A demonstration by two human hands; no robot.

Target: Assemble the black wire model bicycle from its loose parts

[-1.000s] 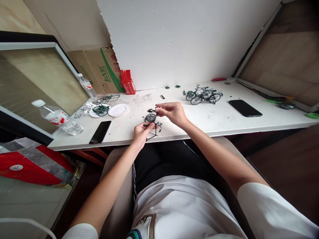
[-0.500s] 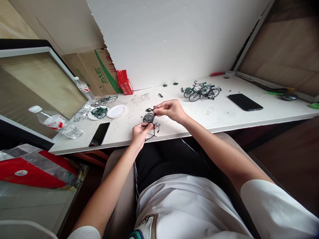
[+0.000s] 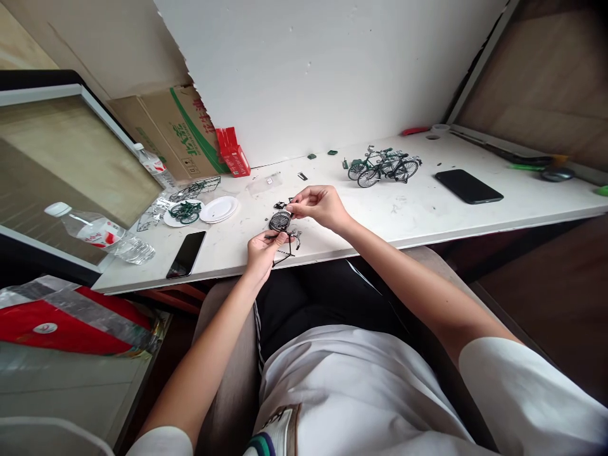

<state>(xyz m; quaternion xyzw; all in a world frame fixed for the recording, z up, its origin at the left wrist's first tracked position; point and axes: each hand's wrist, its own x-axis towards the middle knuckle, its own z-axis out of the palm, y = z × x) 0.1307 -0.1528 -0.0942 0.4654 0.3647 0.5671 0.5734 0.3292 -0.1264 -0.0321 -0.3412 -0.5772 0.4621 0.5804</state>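
Near the table's front edge, my left hand (image 3: 265,251) is closed on a black miniature bicycle frame (image 3: 284,259), thumb on top and fingers beneath. The frame's handlebar (image 3: 297,239) sticks out to the right of the thumb. Just beyond those fingers is a small spoked wheel (image 3: 279,221); whether it is joined to the frame I cannot tell. My right hand (image 3: 317,204) pinches thumb and forefinger together at the wheel's upper right edge, on something dark and tiny that the fingertips mostly hide. Small black parts (image 3: 280,205) lie right behind the wheel.
Assembled miniature bicycles (image 3: 382,168) stand toward the back right, beside a black phone (image 3: 468,186). To the left are white plates (image 3: 219,209), green bicycle parts (image 3: 185,212), another phone (image 3: 187,254) and a water bottle (image 3: 99,233). A red box (image 3: 233,152) stands behind.
The view has shifted slightly. Both hands keep nearly the same hold and place by the wheel and frame.
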